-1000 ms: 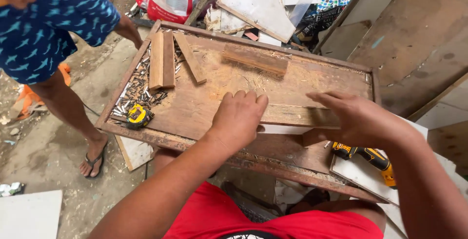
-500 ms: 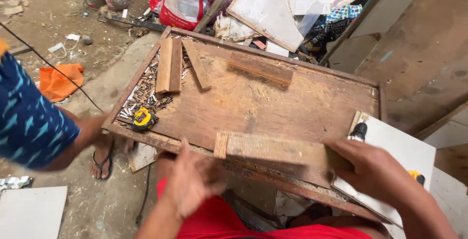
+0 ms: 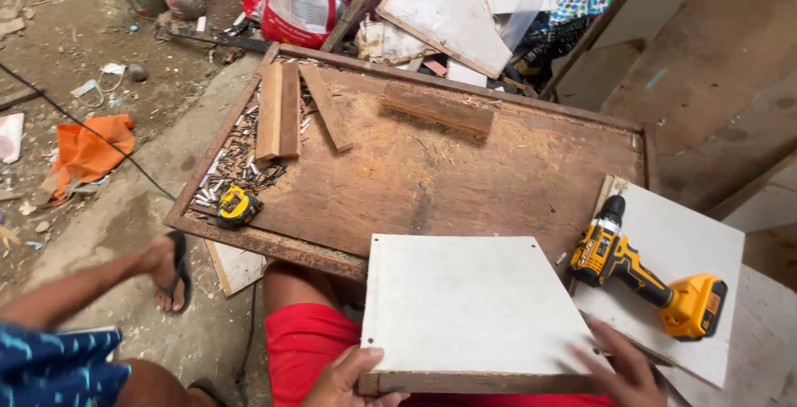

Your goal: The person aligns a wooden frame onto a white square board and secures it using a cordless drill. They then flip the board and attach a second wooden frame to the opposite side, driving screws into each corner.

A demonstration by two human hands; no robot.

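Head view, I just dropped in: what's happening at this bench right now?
A person in red shorts holds a white board flat over the near edge of a rusty-framed wooden worktop, left hand and right hand gripping its near edge. A yellow cordless drill lies on another white panel to the right. A tape measure, loose nails and wood strips sit at the far left. Another person's leg stands alongside.

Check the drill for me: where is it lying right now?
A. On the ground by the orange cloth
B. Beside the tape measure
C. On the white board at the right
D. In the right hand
C: the drill lies on its side on the white board at the right, with no hand on it; the right hand grips the white panel instead.
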